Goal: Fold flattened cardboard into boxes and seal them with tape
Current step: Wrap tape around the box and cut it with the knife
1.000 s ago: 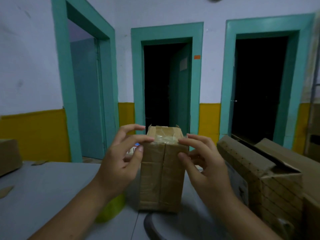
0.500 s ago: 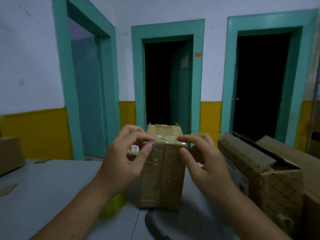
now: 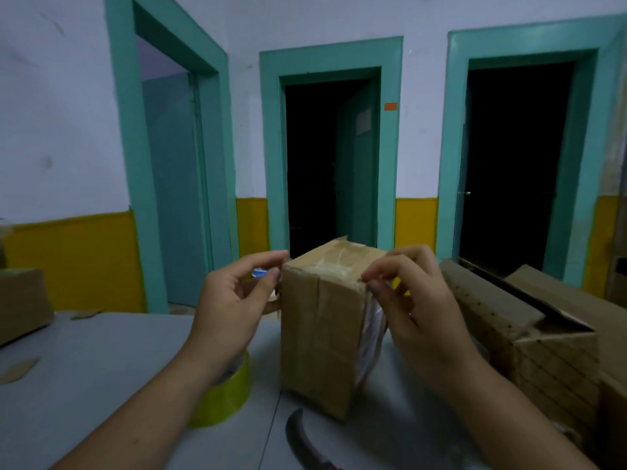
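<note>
A tall brown cardboard box (image 3: 319, 337) stands upright on the grey table (image 3: 101, 368), its top seam covered with crinkled clear tape (image 3: 334, 266). My left hand (image 3: 234, 300) is at the box's upper left corner, forefinger and thumb pinching that edge. My right hand (image 3: 414, 300) pinches the clear tape at the upper right corner. A shiny strip of tape (image 3: 371, 330) runs down the box's right side. A yellow-green tape roll (image 3: 224, 398) lies on the table, partly hidden under my left forearm.
A dark curved blade-like tool (image 3: 302, 442) lies at the table's near edge. Larger open cardboard boxes (image 3: 509, 320) crowd the right side. Another box (image 3: 20, 303) sits far left, with cardboard scraps (image 3: 17, 368) nearby. Three teal door frames stand behind.
The box has turned a little, so its right side with the tape strip shows. Both hands slid outward from the top front edge to the upper corners.
</note>
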Motion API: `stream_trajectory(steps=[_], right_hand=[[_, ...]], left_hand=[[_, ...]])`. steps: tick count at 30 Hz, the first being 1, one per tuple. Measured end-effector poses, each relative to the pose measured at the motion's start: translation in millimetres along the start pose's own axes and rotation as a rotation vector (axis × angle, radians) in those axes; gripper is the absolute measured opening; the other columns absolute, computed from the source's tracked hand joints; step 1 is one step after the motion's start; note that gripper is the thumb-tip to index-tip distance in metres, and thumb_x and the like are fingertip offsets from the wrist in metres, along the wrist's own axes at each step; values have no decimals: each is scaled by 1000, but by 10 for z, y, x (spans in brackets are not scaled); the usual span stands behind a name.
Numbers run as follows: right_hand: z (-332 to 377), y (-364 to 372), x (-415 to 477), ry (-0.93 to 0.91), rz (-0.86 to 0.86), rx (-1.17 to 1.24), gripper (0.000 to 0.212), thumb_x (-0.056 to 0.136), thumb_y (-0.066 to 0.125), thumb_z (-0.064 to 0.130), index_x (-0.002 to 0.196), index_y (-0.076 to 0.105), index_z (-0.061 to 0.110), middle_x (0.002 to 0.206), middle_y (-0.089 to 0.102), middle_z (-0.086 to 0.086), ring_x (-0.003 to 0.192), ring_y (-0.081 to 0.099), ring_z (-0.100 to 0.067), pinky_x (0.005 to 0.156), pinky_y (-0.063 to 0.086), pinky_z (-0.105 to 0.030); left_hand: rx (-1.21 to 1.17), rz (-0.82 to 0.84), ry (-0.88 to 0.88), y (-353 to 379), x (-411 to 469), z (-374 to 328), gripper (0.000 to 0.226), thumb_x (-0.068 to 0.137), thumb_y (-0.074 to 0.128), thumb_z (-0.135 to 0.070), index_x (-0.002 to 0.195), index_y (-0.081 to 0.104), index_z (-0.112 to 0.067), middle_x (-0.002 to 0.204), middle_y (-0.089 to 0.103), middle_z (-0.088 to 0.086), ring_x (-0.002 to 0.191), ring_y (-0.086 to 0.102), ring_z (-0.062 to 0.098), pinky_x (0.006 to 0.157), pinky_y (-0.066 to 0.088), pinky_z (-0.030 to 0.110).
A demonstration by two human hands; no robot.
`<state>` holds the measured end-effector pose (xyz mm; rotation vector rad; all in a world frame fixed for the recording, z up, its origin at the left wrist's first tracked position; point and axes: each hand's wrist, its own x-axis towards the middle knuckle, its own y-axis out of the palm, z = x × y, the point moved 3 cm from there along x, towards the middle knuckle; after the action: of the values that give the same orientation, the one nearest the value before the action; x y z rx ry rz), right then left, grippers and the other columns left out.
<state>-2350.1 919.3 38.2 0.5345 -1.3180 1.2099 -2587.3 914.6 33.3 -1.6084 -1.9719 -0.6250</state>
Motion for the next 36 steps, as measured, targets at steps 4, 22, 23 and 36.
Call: stream_trajectory(steps=[4, 22, 23, 36], right_hand=[[-7, -39, 36, -64, 30, -41, 15, 105, 50, 23, 106, 65, 23, 113, 57, 7, 108, 57, -8, 86, 50, -21], [150, -82, 34, 104, 21, 198, 12, 92, 67, 24, 103, 70, 19, 99, 65, 8, 94, 67, -14, 80, 57, -25], [151, -80, 30, 94, 16, 190, 11, 92, 67, 24, 102, 70, 19, 99, 65, 8, 93, 66, -15, 80, 57, -25], [49, -3, -79, -25, -10, 42, 30, 99, 51, 27, 109, 77, 16, 112, 65, 9, 111, 59, -18, 90, 52, -40]], left_hand=[[11, 4, -5, -3, -10, 0, 23, 100, 63, -3, 114, 76, -14, 101, 80, 5, 90, 78, 21, 72, 64, 28], [-211, -87, -168, 33, -45, 25, 19, 95, 70, -14, 108, 73, -1, 94, 79, 19, 89, 78, 33, 75, 65, 44], [-183, -106, -132, 23, -54, 5, 16, 95, 70, -12, 107, 73, -3, 93, 79, 18, 89, 78, 33, 75, 65, 46], [354, -22, 362, -5, -103, -23, 18, 100, 71, -21, 117, 77, -18, 109, 78, -11, 104, 75, 12, 76, 66, 40]])
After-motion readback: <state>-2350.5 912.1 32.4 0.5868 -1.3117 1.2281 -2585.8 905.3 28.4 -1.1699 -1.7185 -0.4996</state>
